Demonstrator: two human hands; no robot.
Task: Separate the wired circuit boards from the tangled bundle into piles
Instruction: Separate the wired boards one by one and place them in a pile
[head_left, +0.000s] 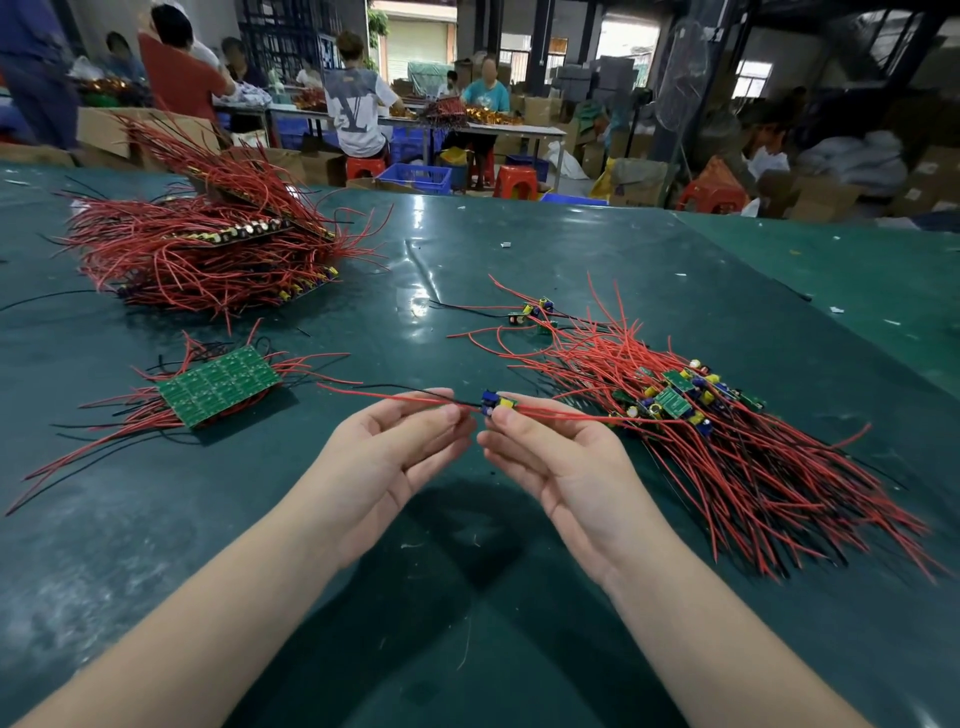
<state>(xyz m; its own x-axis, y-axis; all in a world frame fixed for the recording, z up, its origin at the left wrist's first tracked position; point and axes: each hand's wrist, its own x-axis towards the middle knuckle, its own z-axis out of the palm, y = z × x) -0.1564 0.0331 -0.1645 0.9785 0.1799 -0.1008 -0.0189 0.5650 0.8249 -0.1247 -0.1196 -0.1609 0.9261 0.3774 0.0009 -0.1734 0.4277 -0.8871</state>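
Body in view: left hand (400, 457) and right hand (556, 457), both bare. No gloves, rings, watch or wrist straps. Forearms uncovered right down to frame edge, no sleeve visible.

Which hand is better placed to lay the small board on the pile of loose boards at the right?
Right hand: it pinches the small board itself, next to that pile; the left hand pinches only the wires.
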